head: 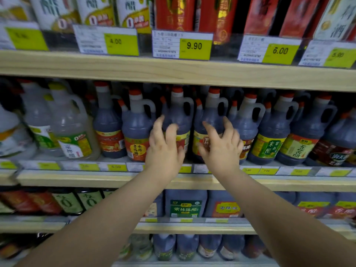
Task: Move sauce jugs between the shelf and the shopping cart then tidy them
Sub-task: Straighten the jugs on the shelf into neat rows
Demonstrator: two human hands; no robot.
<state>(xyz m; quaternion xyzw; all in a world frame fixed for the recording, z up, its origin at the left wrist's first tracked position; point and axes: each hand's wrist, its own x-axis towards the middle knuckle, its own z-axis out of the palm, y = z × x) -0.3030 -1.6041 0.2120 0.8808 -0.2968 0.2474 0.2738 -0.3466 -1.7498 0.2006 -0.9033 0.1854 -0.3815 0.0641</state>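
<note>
Left hand point(163, 149): fingers apart, loosely bent, before left dark jug point(181, 112), frame centre | right hand point(221, 149): likewise, before right dark jug point(212, 114) | jugs upright on middle shelf point(115, 179) | contact: cannot tell

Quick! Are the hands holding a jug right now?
Left hand: open, fingers spread in front of a dark jug, gripping nothing.
Right hand: open, fingers spread in front of the next jug, gripping nothing.
</note>
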